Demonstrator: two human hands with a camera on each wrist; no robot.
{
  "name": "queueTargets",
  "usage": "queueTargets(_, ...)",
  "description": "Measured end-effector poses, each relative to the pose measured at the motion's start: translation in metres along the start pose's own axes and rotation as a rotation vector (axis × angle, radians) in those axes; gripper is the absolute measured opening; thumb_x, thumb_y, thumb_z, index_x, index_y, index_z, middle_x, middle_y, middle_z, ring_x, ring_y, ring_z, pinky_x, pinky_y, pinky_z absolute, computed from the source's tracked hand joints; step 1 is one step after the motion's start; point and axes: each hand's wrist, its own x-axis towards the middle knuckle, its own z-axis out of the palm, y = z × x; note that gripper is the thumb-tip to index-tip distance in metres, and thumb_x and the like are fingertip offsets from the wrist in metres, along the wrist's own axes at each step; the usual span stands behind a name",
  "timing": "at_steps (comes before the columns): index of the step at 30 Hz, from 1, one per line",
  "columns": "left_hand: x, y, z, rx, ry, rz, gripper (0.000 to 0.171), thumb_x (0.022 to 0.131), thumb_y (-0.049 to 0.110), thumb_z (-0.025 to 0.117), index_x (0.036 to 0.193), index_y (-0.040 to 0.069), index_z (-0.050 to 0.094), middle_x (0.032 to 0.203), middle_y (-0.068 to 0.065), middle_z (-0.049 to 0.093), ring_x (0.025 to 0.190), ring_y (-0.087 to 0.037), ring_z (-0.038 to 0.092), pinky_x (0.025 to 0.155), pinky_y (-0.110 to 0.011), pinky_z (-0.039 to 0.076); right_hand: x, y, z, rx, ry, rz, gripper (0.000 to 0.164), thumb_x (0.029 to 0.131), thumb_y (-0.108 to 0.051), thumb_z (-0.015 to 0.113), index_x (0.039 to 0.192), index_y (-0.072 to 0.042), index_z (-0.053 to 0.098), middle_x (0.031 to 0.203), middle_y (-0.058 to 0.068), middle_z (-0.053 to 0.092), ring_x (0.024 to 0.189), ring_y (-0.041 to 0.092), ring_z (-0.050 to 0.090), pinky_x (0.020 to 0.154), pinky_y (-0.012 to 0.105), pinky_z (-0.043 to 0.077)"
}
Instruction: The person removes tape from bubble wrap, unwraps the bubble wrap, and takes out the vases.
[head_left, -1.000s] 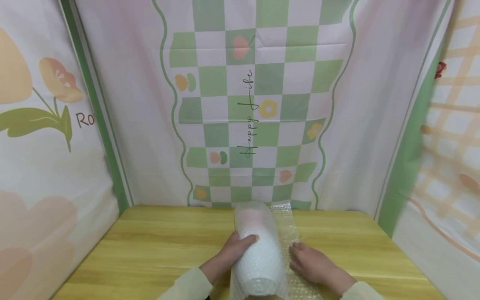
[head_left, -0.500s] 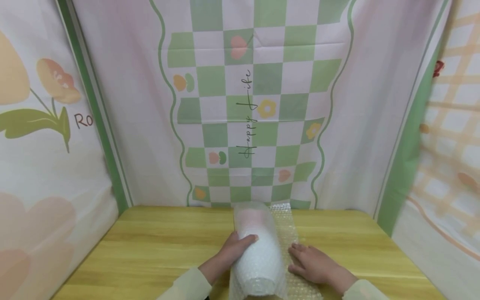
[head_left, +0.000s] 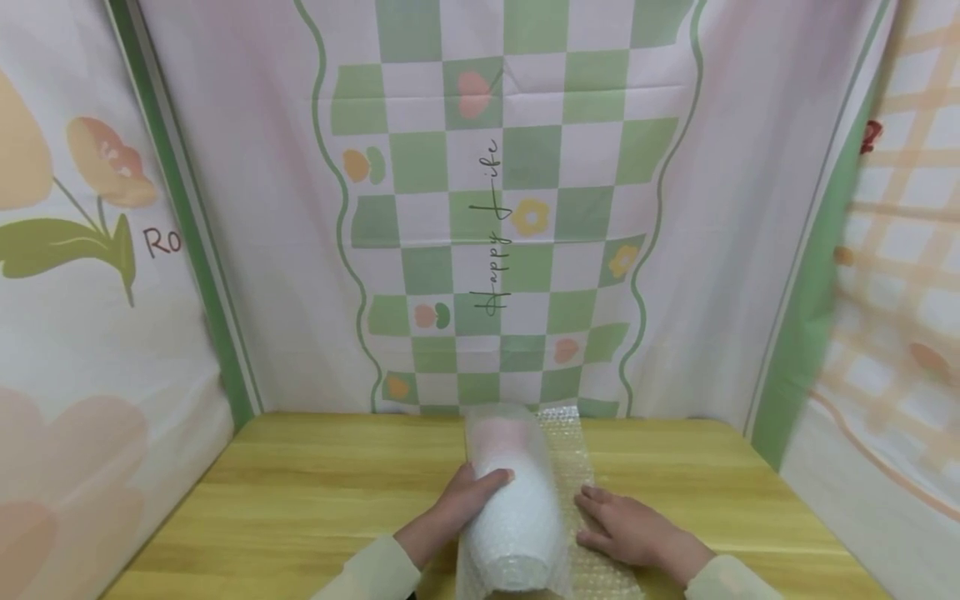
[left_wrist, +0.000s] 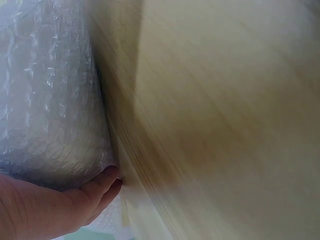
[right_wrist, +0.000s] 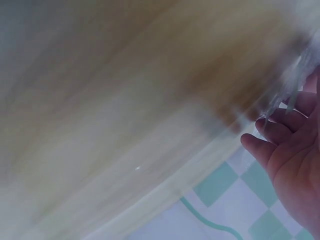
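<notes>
A rounded white object [head_left: 516,508], vase- or bottle-shaped and pinkish at its far end, lies lengthwise under bubble wrap; the layers blur its exact kind. My left hand [head_left: 459,504] grips it from the left, thumb on top and fingers down its side. In the left wrist view, the fingertips press the bubble wrap [left_wrist: 55,95] near the table. A loose strip of bubble wrap [head_left: 573,467] extends on the right. My right hand [head_left: 626,527] touches this strip's right part, fingers fairly straight and thumb apart. In the right wrist view, the fingertips [right_wrist: 260,125] meet the wrap's edge.
Everything rests on a yellow wood-grain table [head_left: 330,475]. A checked curtain [head_left: 480,250] hangs behind its far edge. Printed cloth walls stand on the left [head_left: 90,333] and the right [head_left: 885,350].
My right hand's fingers have spread a little and its thumb has moved away from them against the strip. My left hand and the wrapped object have stayed in place.
</notes>
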Motion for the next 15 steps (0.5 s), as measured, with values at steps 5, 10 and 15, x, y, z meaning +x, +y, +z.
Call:
queueTargets(5, -0.0004, 0.0013, 0.0006, 0.009, 0.002, -0.007, 0.083, 0.083, 0.049, 0.069, 0.134, -0.009, 0.039, 0.116, -0.021, 0.056, 0.109, -0.041, 0.055, 0.094, -0.058, 0.046, -0.0013, -0.0005, -0.0006, -0.018, 0.000, -0.008, 0.066, 0.096, -0.048, 0.053, 0.134, 0.007, 0.052, 0.138, 0.027, 0.048, 0.122, 0.042, 0.049, 0.098, 0.055, 0.042)
queueTargets(10, -0.0011, 0.0013, 0.0006, 0.011, 0.005, -0.004, 0.084, 0.083, 0.049, 0.069, 0.136, -0.009, 0.039, 0.117, -0.022, 0.055, 0.110, -0.042, 0.055, 0.094, -0.058, 0.046, -0.0028, 0.0001, 0.0017, -0.062, 0.025, -0.036, 0.066, 0.097, -0.046, 0.052, 0.134, 0.008, 0.051, 0.138, 0.029, 0.047, 0.122, 0.043, 0.049, 0.098, 0.054, 0.043)
queueTargets(15, -0.0013, 0.0006, 0.0006, 0.007, 0.010, -0.004, 0.083, 0.083, 0.048, 0.069, 0.135, -0.009, 0.039, 0.116, -0.021, 0.056, 0.108, -0.040, 0.056, 0.092, -0.057, 0.047, -0.0030, 0.0009, 0.0039, -0.058, 0.024, -0.041, 0.067, 0.097, -0.048, 0.051, 0.134, 0.008, 0.051, 0.138, 0.030, 0.046, 0.122, 0.044, 0.049, 0.098, 0.054, 0.043)
